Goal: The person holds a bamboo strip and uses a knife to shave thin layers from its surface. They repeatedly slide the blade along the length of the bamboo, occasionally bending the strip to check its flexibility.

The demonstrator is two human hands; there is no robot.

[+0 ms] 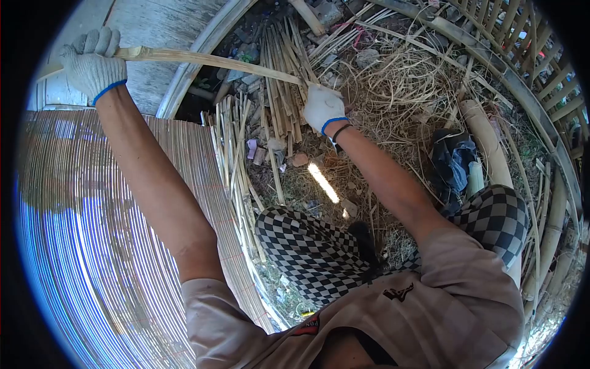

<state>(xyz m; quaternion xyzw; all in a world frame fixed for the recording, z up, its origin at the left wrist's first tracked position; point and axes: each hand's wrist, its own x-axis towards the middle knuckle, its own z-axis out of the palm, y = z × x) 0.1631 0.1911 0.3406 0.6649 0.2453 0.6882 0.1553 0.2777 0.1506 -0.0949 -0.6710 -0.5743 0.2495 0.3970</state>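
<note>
My left hand [92, 61], in a white knitted glove with a blue cuff, is closed around a pale bamboo strip [209, 59]. The strip runs to the right across the view, its far end meeting my right hand [324, 109]. That hand wears a matching glove and is closed. A small dark edge shows by its fingers, but what it grips is hidden. Below the strip, between my hands, lies a bundle of split bamboo sticks [281, 92]. More thin sticks [230, 144] lean beside a slatted bamboo mat [147, 178] under my left arm.
Pale shavings [409, 77] cover the ground at upper right. A dark plastic bag [453, 160] lies near a thick bamboo pole [485, 138]. A bamboo lattice [516, 27] borders the right side; a weathered wooden panel [157, 37] stands at upper left.
</note>
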